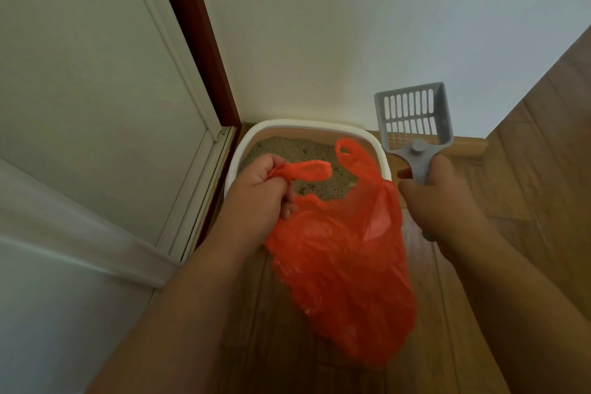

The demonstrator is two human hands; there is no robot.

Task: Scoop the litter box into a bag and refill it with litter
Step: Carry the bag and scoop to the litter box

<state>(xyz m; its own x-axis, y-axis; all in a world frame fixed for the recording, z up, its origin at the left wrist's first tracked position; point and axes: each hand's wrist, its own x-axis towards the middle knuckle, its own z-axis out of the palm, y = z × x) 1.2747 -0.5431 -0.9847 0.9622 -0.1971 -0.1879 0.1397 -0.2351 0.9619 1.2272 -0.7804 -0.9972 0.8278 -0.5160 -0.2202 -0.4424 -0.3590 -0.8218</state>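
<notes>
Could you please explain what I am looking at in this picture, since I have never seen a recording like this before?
There is no machine here: a person wears a camera on the head, looking down at their own two hands. The left hand grips one handle of an orange plastic bag, which hangs in front of a white litter box. The box sits on a wooden floor in a corner against the wall and holds grey litter. The right hand holds a grey slotted scoop by its handle, raised and apparently empty.

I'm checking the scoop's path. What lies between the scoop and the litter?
In the head view, the orange bag's free handle and the litter box's white rim lie between the grey scoop and the litter.
</notes>
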